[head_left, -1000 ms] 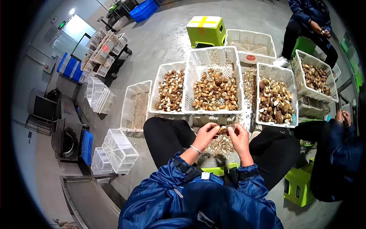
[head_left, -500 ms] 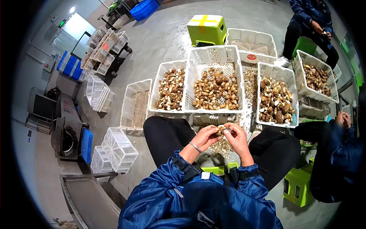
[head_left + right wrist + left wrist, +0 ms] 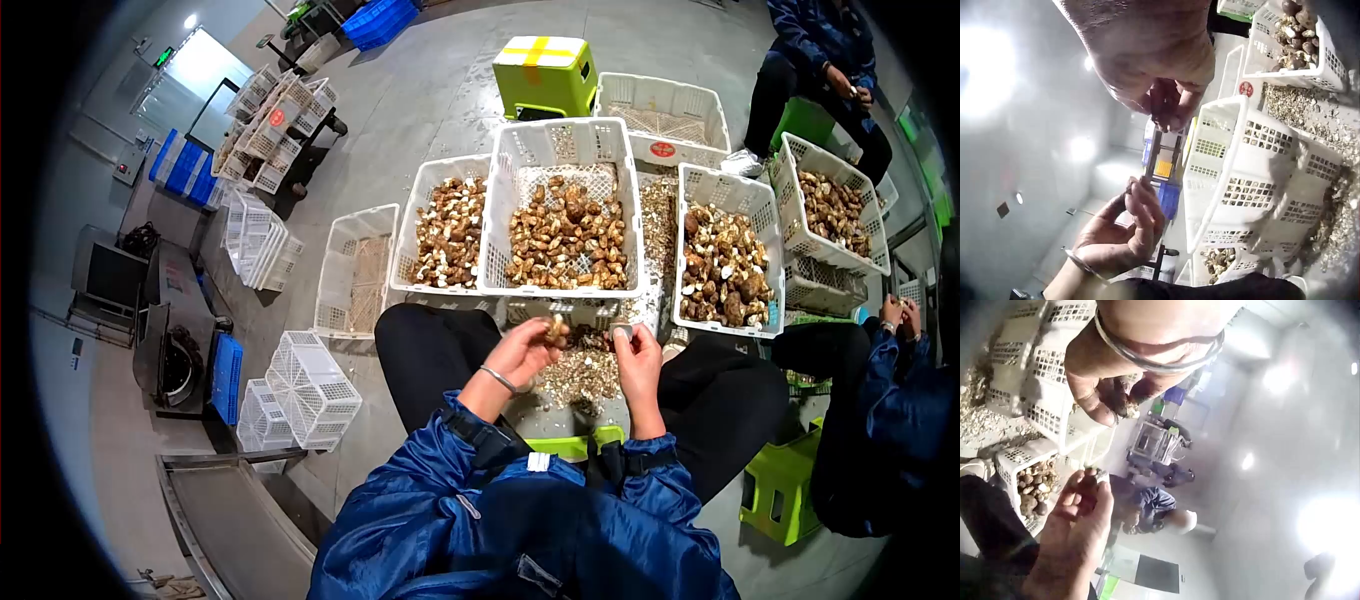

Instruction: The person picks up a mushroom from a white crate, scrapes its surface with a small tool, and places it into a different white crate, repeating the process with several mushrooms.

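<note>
My left hand (image 3: 520, 355), with a bracelet at its wrist, holds a brown-and-white mushroom (image 3: 556, 328) in its curled fingers. In the left wrist view the mushroom (image 3: 1124, 405) shows between thumb and fingers. A short way to the right, my right hand (image 3: 638, 368) pinches a small, flat grey piece (image 3: 622, 331) between thumb and forefinger; I cannot tell what it is. Both hands are above a heap of pale trimmings (image 3: 580, 378) between the knees. Just beyond stands a tall white crate (image 3: 558, 283) with mushrooms (image 3: 570, 235) in it.
White crates of mushrooms stand left (image 3: 405, 270) and right (image 3: 730, 322) of the tall one. A lime-green stool (image 3: 545, 85) and another crate (image 3: 665, 92) are behind. At far left are stacked crates (image 3: 315, 390). Other people sit at the right, one on a green stool (image 3: 800, 122).
The hands were together on the mushroom; now they are apart. My left hand has moved left with the mushroom, and my right hand has shifted slightly right.
</note>
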Tool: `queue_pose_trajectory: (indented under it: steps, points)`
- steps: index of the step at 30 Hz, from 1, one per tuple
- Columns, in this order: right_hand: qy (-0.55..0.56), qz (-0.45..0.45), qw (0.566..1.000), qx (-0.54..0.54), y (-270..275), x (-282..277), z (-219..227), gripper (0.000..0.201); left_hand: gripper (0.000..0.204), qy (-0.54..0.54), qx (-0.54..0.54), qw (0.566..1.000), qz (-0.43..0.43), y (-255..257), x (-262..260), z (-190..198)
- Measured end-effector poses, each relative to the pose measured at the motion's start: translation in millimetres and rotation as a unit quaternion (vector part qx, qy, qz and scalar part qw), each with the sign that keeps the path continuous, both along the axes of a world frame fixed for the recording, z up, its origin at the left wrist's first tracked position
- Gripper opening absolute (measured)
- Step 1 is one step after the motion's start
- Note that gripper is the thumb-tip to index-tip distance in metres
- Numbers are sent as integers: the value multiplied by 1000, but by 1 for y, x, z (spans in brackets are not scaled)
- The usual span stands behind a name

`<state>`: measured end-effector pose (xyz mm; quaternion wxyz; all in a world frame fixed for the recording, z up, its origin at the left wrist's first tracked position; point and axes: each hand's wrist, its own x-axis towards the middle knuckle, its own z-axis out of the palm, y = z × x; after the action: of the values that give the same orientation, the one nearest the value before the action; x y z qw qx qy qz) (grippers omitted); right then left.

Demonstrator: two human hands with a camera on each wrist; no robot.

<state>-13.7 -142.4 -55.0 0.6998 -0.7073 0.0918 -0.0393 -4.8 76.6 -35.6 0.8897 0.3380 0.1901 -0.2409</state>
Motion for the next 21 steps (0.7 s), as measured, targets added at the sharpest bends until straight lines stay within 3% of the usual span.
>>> queue_pose_trajectory:
  steps: [1, 3, 5, 7, 8, 11, 13, 14, 15, 16, 17, 20, 21]
  points:
    - [1, -5, 1000, 1, 0, 1, 0, 19, 18, -42, -8, 999, 15, 13, 9, 2]
    - [5, -15, 1000, 4, 2, 2, 1, 19, 23, -12, -24, 982, 186, 47, 30, 12]
    - [16, -5, 1000, 8, 2, 3, 10, 18, 32, -76, -72, 940, 325, 83, 48, 16]
    - [15, 1, 1000, 12, 4, 5, 16, 18, 34, -33, -67, 926, 370, 97, 59, 21]
    - [11, -8, 1000, 16, 7, 7, -1, 19, 34, -12, -15, 933, 359, 97, 67, 18]
    - [40, -3, 998, 39, 12, 10, 2, 20, 33, -43, 30, 992, 115, 94, 92, -23]
    - [69, 20, 997, 20, 13, 11, 5, 20, 29, -33, 178, 981, 64, 46, 118, -11]
    - [65, 21, 997, 26, 15, 13, 7, 19, 28, -44, 277, 960, -8, 27, 133, -10]
    - [61, 22, 997, 32, 17, 15, 7, 19, 27, -57, 370, 924, -81, 12, 150, -12]
    - [75, 27, 995, 58, 18, 16, -3, 19, 27, -181, 499, 834, -149, 8, 172, -44]
    - [81, 21, 996, 37, 19, 18, -10, 18, 27, -297, 605, 708, -212, 7, 191, -82]
    - [103, 19, 993, 51, 21, 26, 0, 12, 29, -299, 682, 568, -351, -21, 234, -132]
    - [105, 27, 993, 50, 20, 28, 4, 11, 28, -272, 684, 539, -410, -30, 245, -140]
